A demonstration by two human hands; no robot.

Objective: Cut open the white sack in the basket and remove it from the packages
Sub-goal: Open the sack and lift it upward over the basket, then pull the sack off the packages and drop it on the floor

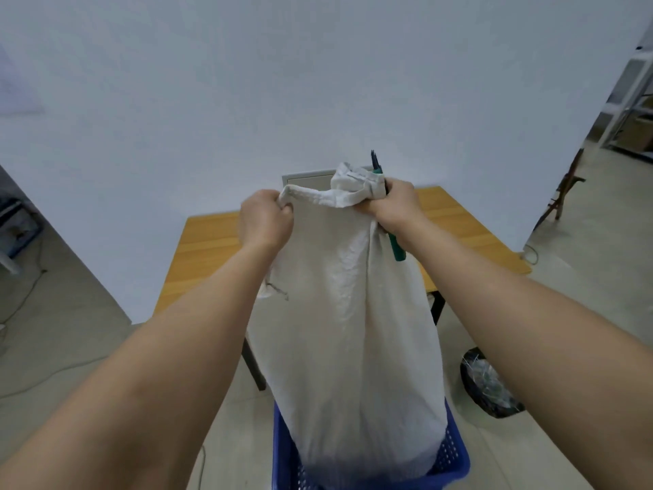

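Fingers of the left hand [265, 221] are curled tight around the top left corner of the white sack [348, 313], and the right hand [392, 206] squeezes the bunched top right corner together with a green-handled cutter [395, 247] whose dark tip sticks up above the fist. Both hands hold the sack up high, so it hangs long and wrinkly with its bottom end still down inside the blue basket [456, 457] near the person. Behind it stands a wooden table [198, 256], and a black bin [489, 387] sits on the floor to the right.
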